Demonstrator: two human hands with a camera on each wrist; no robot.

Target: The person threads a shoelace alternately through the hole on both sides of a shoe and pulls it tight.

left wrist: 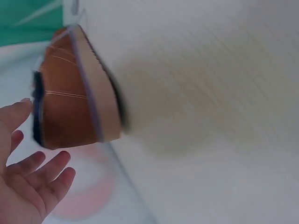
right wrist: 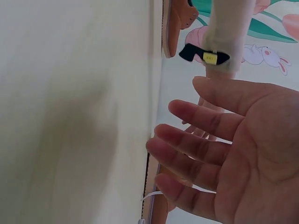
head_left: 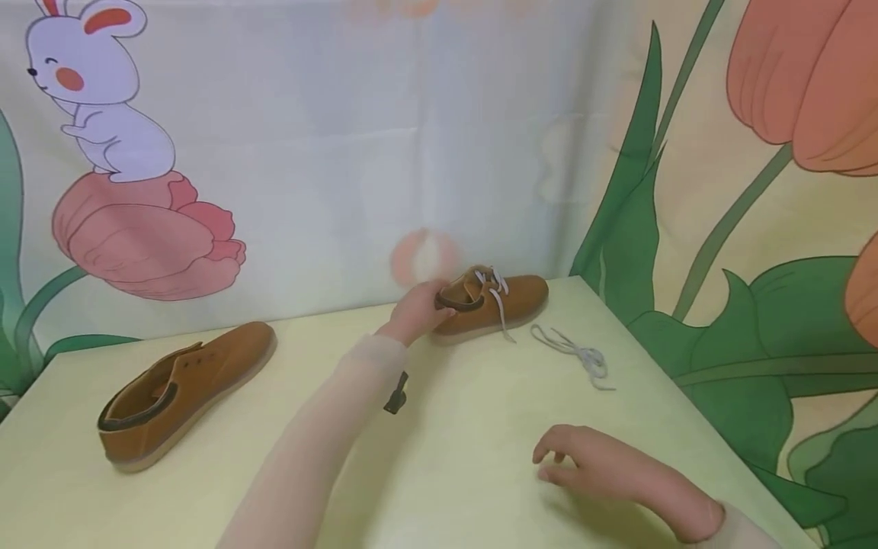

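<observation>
At the table's back edge stands a brown shoe (head_left: 524, 296) with a pale lace threaded through it, one end trailing down its side. My left hand (head_left: 414, 311) is at its heel. In the left wrist view, the thumb tip is right at the dark collar of the shoe (left wrist: 70, 107), and the other fingers spread loosely behind the heel. Over the table's front right, my right hand (head_left: 597, 461) hangs with its fingers loosely bent. The right wrist view shows nothing in that hand (right wrist: 261, 149). A loose, looped pale shoelace (head_left: 586, 357) lies right of the laced shoe.
Another brown shoe (head_left: 226, 366), its eyelets without a lace, stands at the left of the pale yellow table (head_left: 473, 457). A printed cloth (head_left: 309, 191) with a rabbit and tulips hangs behind and along the right side. A black strap (right wrist: 189, 51) is on my left wrist.
</observation>
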